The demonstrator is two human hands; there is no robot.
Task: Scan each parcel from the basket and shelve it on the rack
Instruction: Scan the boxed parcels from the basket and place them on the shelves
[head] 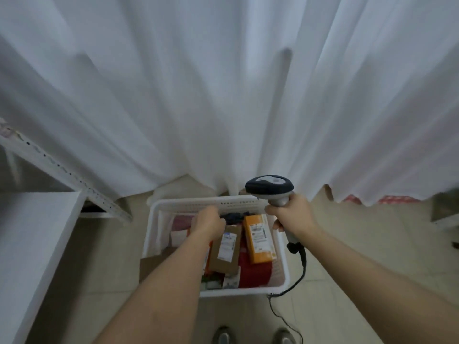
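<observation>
Below me on the floor sits the white basket (159, 214), rack (37, 244) to its left. Brown parcel (224, 252) and orange parcel (259, 238) lie inside, long axes running near-to-far. My left hand (210, 223) is down at the brown parcel's far end, fingers curled, grasp hidden, can't tell. My right hand (289, 213) grips the scanner (269, 186) over the basket's far right corner.
</observation>
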